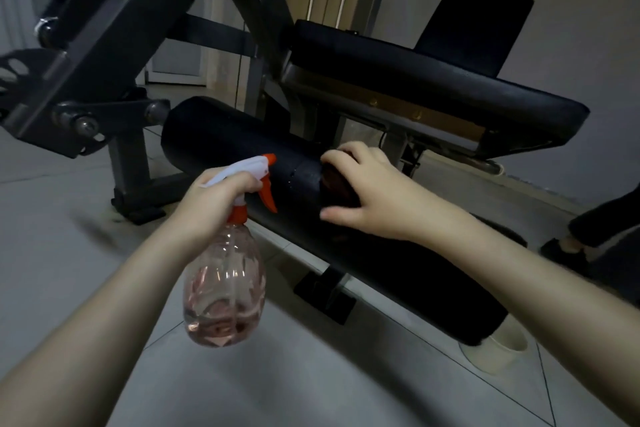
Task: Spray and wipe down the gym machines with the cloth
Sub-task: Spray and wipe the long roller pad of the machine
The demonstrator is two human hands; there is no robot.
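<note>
My left hand (221, 196) is wrapped around the neck of the spray bottle (225, 282), fingers closed on it just under the white and orange head, with the nozzle facing the black roller pad (221, 135) and the bottle hanging upright below my fist over the floor. I judge the step in hand to be wiping the wet patch: small droplets sit on the pad just beyond the nozzle, so I should drag the cloth across them toward the pad's left end before they run, pressing evenly and turning my wrist around the curve. My right hand (369, 191) lies palm down on top of the roller, fingers spread and curled over the dark reddish cloth (337, 184), pinning it against the pad below the seat cushion (433, 80). Both forearms reach forward, nearly straight.
</note>
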